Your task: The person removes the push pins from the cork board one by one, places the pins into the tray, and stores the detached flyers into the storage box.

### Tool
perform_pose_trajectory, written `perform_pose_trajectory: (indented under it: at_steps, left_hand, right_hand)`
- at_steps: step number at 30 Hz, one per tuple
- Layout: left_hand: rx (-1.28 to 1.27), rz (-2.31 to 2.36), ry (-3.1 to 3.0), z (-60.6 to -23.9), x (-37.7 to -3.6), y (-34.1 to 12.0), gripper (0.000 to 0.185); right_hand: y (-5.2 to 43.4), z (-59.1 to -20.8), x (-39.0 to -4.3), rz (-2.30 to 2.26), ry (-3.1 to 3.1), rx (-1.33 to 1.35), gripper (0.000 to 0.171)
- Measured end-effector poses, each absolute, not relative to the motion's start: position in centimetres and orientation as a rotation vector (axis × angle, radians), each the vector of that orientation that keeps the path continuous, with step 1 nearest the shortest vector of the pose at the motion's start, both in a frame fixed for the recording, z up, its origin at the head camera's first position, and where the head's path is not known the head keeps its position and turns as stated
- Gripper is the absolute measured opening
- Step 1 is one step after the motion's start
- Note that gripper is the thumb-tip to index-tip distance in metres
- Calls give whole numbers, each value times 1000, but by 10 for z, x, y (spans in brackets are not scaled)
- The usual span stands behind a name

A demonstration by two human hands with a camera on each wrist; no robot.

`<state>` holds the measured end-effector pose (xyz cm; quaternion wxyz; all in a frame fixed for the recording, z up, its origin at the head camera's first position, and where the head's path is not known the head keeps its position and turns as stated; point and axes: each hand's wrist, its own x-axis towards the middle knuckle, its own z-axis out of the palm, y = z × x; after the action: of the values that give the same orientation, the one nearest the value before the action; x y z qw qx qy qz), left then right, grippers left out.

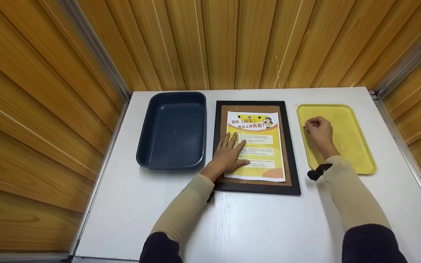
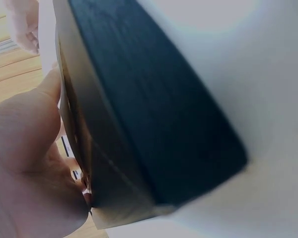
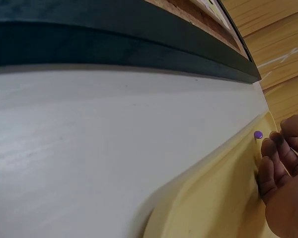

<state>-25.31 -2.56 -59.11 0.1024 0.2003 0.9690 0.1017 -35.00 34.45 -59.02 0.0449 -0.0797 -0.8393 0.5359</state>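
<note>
One yellow flyer (image 1: 256,145), orange-trimmed, flat on black-framed corkboard (image 1: 293,153)

The right hand (image 1: 318,130) curls over the yellow tray (image 1: 356,153), hiding whatever its fingertips touch — the wrist view shows only a tiny purple dot (image 3: 258,135), too small to identify. The left wrist view is blurred, the black frame (image 2: 154,109) cut off, and the poster (image 1: 256,146) print too small to read.
</note>
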Motion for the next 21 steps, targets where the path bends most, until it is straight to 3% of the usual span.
perform_pose_trajectory:
  at_steps: [14,21]
  left_hand:
    - [566,309,2861,-590,-248,-29,84]
    - [563,251,2863,-588,-252,-23,84]
  right_hand:
    - [254,-548,-354,1501,-2406,151,17]
    - [206,-554,-350,1453,-2471,360,23]
